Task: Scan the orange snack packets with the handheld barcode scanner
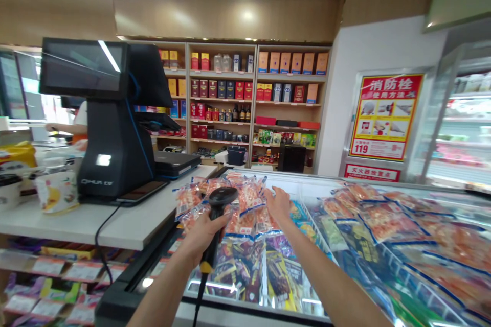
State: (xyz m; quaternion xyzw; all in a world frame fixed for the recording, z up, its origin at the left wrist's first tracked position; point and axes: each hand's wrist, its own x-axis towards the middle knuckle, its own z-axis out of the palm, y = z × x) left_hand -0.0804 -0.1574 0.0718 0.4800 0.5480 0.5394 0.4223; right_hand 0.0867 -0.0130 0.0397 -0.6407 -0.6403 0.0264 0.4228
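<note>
Presently underway, by judgement: barcode scanner (222,195) clamped in left hand (206,232); right hand (278,204) at edge of orange packets (251,196) piled atop chest freezer (115,302), finger closure impossible to tell; further packets (387,220) heaped rightward; scanned and unscanned shares not shown.

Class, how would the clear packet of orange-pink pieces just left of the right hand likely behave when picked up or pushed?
The packet would probably flex when lifted, since its clear film looks creased. Pushed, it may slide, as the film looks glossy, though the neighbouring packets could catch it. Rolling seems unlikely: it looks flattish, not round.
</note>
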